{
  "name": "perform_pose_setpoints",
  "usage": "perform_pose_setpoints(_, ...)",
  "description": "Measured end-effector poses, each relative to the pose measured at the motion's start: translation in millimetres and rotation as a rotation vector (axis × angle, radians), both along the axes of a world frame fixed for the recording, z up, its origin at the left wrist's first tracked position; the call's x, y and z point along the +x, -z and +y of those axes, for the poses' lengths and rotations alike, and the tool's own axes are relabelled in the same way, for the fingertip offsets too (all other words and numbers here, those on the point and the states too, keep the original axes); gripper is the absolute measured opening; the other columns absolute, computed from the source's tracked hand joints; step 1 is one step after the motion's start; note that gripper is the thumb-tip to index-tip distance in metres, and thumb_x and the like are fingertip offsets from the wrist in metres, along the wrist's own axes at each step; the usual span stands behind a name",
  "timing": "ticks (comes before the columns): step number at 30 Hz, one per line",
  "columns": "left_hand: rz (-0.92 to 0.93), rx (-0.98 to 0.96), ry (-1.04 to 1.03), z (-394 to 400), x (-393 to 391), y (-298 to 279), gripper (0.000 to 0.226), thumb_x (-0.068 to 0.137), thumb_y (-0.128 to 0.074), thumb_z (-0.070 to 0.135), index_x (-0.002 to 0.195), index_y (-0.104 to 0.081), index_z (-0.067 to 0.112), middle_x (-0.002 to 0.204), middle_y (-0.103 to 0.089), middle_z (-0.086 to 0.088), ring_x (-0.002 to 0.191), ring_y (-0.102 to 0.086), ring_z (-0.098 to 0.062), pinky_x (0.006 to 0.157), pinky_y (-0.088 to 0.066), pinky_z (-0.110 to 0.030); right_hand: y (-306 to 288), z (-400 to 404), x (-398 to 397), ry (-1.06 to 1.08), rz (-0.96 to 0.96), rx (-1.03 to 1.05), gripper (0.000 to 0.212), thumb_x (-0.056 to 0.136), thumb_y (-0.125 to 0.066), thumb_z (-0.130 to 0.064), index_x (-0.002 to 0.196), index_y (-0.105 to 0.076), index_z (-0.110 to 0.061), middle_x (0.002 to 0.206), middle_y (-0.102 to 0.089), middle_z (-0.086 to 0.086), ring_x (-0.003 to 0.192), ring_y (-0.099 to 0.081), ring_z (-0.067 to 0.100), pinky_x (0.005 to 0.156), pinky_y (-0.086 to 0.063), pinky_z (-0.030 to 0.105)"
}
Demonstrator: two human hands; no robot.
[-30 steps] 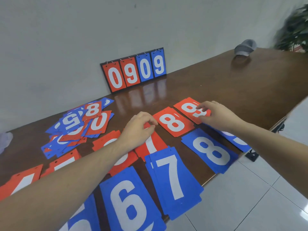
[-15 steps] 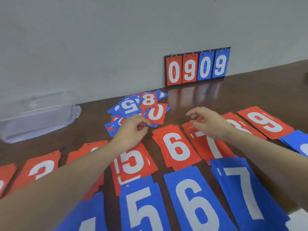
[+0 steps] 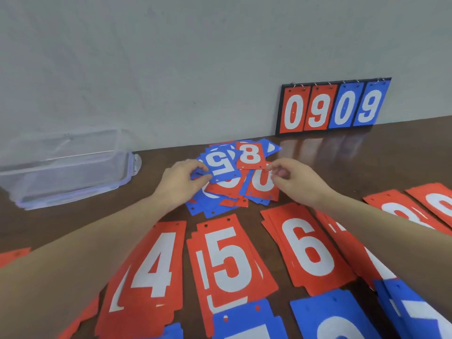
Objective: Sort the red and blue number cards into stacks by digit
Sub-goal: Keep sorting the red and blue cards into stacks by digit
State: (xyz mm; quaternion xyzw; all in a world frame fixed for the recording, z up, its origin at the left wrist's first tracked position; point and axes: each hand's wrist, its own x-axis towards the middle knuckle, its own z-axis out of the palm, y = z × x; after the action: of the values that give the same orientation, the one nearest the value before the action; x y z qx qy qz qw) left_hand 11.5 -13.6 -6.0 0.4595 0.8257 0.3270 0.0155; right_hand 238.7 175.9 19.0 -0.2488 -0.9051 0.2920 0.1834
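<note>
An unsorted pile of red and blue number cards [image 3: 221, 204] lies at the back of the brown table [image 3: 342, 162]. On top of it are a blue 5 card [image 3: 223, 163] and a red 8 card [image 3: 250, 155]. My left hand [image 3: 181, 183] pinches the left edge of the blue 5 card. My right hand [image 3: 294, 179] has curled fingers whose tips are at the lower right corner of the red 8 card, above a red 0 card [image 3: 263, 185]; a grip is not clear. Sorted red stacks 4 [image 3: 151, 265], 5 [image 3: 227, 260] and 6 [image 3: 305, 248] lie nearer.
A flip scoreboard [image 3: 332, 106] reading 0909 leans on the wall. A clear plastic box [image 3: 66, 167] stands at the left. More red stacks [image 3: 401, 211] lie at the right, partly under my right arm. Blue stacks [image 3: 335, 319] line the near edge.
My view swung left from the 8 and 9 stacks to the unsorted pile. Both hands moved onto the pile; the left now pinches the blue 5 card and the right reached the red 8 card.
</note>
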Motion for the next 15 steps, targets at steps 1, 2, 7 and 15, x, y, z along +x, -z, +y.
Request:
perform_pose_setpoints(1, 0.004, -0.014, 0.018, 3.5, -4.2, 0.1, 0.021, 0.093, -0.068, 0.036, 0.112, -0.067, 0.028, 0.118, -0.064, 0.012, 0.112, -0.054, -0.008, 0.094, -0.039, -0.026, 1.8, 1.7, -5.4, 0.004, 0.009, -0.016, 0.02, 0.096, -0.058, -0.017, 0.107, -0.06, -0.034, 0.105, -0.062, -0.011, 0.1, -0.058, 0.008, 0.075, -0.045, 0.016)
perform_pose_setpoints(2, 0.001, -0.018, 0.047, 7.0, -8.6, 0.9, 0.025, 0.093, -0.068, 0.036, 0.117, -0.065, 0.029, 0.126, -0.063, 0.012, 0.119, -0.053, -0.008, 0.098, -0.038, -0.025, 4.2, 4.8, -11.0, 0.008, 0.012, -0.028, 0.021, 0.096, -0.058, -0.016, 0.108, -0.061, -0.033, 0.106, -0.062, -0.011, 0.101, -0.058, 0.008, 0.075, -0.045, 0.016)
perform_pose_setpoints(7, 0.067, -0.138, 0.186, 16.1, -20.5, 12.1, 0.045, 0.095, -0.063, 0.042, 0.138, -0.053, 0.036, 0.144, -0.051, 0.018, 0.14, -0.038, -0.006, 0.123, -0.019, -0.038, 18.7, 20.6, -40.3, 0.041, 0.003, 0.021, 0.032, 0.096, -0.06, -0.021, 0.126, -0.063, -0.029, 0.13, -0.059, -0.007, 0.124, -0.052, 0.013, 0.095, -0.046, 0.023)
perform_pose_setpoints(15, 0.219, -0.101, 0.116, 16.1, -21.0, 18.3, 0.06, 0.078, -0.048, 0.075, 0.126, -0.063, 0.041, 0.093, -0.043, 0.025, 0.096, -0.041, -0.004, 0.109, -0.023, -0.029, 18.9, 35.7, -64.9, -0.129, -0.326, 0.241, 0.046, 0.103, -0.04, -0.052, 0.143, -0.052, -0.034, 0.153, -0.046, -0.011, 0.143, -0.037, 0.015, 0.119, -0.03, 0.041)
